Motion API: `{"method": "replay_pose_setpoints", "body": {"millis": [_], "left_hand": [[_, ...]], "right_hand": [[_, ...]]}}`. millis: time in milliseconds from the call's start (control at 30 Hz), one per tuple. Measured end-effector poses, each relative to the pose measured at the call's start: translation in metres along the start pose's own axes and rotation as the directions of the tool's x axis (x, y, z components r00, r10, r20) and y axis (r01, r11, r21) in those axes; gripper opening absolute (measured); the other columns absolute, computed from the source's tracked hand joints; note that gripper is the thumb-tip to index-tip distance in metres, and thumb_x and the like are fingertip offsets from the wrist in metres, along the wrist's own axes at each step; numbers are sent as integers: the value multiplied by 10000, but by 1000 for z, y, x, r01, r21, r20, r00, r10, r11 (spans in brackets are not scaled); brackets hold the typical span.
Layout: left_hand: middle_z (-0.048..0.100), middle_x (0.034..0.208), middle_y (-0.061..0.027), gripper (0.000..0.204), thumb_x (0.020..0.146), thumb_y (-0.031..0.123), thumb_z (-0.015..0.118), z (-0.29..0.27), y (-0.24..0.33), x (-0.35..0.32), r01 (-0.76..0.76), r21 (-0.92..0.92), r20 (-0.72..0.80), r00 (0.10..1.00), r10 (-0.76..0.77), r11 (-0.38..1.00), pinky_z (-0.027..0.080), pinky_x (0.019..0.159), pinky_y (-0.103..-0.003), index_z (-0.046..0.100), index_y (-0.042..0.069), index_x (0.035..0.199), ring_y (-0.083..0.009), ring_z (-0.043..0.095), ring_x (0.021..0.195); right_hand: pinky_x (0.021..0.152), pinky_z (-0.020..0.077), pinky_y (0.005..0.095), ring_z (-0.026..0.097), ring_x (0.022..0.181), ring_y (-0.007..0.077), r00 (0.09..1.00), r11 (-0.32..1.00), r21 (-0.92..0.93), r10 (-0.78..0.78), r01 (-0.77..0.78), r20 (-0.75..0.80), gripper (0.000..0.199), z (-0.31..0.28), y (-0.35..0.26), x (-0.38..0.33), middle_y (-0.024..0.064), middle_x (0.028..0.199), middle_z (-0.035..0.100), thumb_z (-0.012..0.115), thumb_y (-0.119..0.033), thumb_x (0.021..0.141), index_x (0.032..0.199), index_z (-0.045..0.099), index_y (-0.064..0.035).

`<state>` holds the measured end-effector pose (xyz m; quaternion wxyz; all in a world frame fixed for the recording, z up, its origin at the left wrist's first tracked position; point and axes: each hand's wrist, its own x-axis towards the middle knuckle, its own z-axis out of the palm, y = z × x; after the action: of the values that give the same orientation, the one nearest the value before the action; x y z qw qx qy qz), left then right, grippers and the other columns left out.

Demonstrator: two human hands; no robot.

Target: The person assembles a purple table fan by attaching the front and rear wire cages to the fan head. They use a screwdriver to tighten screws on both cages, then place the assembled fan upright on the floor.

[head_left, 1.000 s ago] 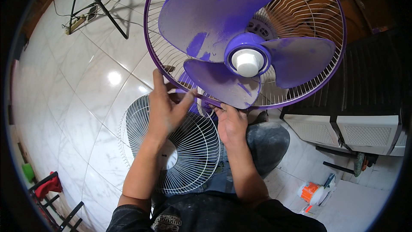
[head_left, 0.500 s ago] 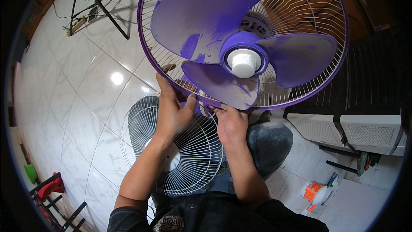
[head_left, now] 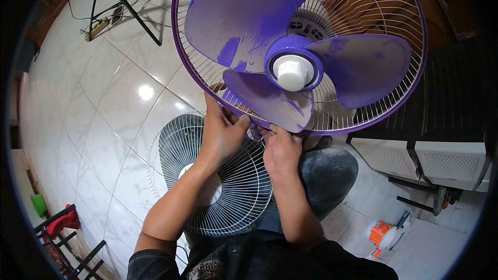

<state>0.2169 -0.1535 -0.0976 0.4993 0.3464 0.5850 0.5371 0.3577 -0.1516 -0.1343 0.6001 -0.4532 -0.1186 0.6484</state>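
- Nearest, one white wire grille [head_left: 213, 191] lies by the person's lap, beneath the left forearm.
- Two hands, left hand [head_left: 224, 137] and right hand [head_left: 282, 153], both close thumb and fingers on the purple rim [head_left: 342, 131].
- One purple fan [head_left: 293, 46] is just past the lap: three dusty blades [head_left: 244, 26], one white hub cap [head_left: 291, 73].
- White marbled tiles [head_left: 88, 124] cover the floor; at right, one orange-and-white tub [head_left: 381, 234], two white panels [head_left: 384, 156].
- Farthest, one black metal stand [head_left: 136, 13], one power strip [head_left: 97, 29] by its leg.

A black stand [head_left: 130, 7] and a power strip [head_left: 101, 26] sit on pale floor tiles [head_left: 106, 119].
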Motion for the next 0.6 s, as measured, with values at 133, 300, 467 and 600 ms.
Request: {"method": "replay_pose_setpoints", "body": {"millis": [133, 300, 467, 600], "left_hand": [[617, 1264, -185, 772, 897, -120, 627, 4, -1, -1, -52, -56, -18, 999, 51, 997, 578, 898, -321, 219, 1, 1541, -227, 684, 1089], [597, 1311, -203, 839, 899, -133, 610, 4, -4, 0, -54, -65, -6, 999, 54, 996, 581, 914, -331, 143, 2, 1583, -235, 681, 1116], [591, 1324, -216, 858, 898, -132, 609, 4, -5, 2, -60, -8, -2, 998, 60, 998, 583, 920, -339, 121, -2, 1592, -248, 675, 1131], [592, 1321, -221, 848, 895, -128, 610, 6, -6, 3, -83, -30, -12, 997, 83, 996, 584, 920, -344, 139, -6, 1590, -259, 673, 1140]], "right_hand": [[966, 576, 464, 661, 1174, 300, 1000, 1000, -17, -10, 10, 0, 480, 5, -2, -4, 144, 1334, 626, 573, 108, 956, 1406, 534, -57], [945, 581, 442, 666, 1159, 287, 1000, 1000, -28, 11, -11, 1, 479, 4, -2, -3, 136, 1330, 629, 570, 104, 960, 1406, 535, -68], [900, 588, 411, 681, 1107, 269, 999, 1000, -27, -2, 1, -51, 415, 12, -3, -4, 123, 1296, 650, 580, 72, 987, 1380, 548, -57], [910, 578, 398, 675, 1113, 251, 996, 1000, -20, -3, 1, -90, 371, 10, 2, -1, 112, 1288, 655, 594, 44, 1007, 1361, 565, -60]]}}
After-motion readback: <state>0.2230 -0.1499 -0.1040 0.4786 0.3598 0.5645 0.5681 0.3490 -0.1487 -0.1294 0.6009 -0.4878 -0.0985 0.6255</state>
